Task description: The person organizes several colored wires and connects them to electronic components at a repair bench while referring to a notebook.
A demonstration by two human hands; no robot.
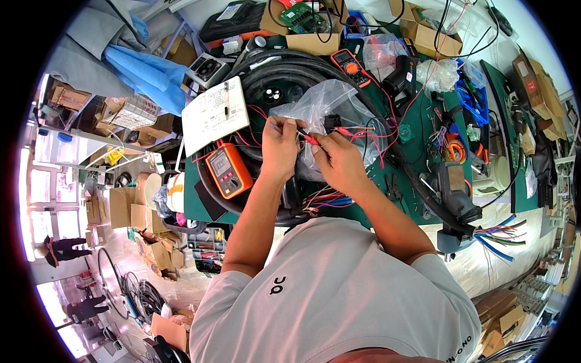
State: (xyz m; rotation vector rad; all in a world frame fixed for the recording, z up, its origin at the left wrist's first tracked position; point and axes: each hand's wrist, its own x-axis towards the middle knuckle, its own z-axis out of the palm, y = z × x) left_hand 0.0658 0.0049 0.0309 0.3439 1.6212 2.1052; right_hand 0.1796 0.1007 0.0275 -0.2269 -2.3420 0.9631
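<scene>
Centrally, both forearms rose from the lower edge, elbows bent, the hands meeting over the cluttered green surface (417, 151). Left hand (279, 145) was curled, its fingers pinching a thin red wire (257, 112). Right hand (340, 158) was clenched around a slim red-tipped test probe (310, 139), held just before a crumpled clear plastic bag (327, 100). An orange handheld meter (228, 170) lay near the left wrist.
</scene>
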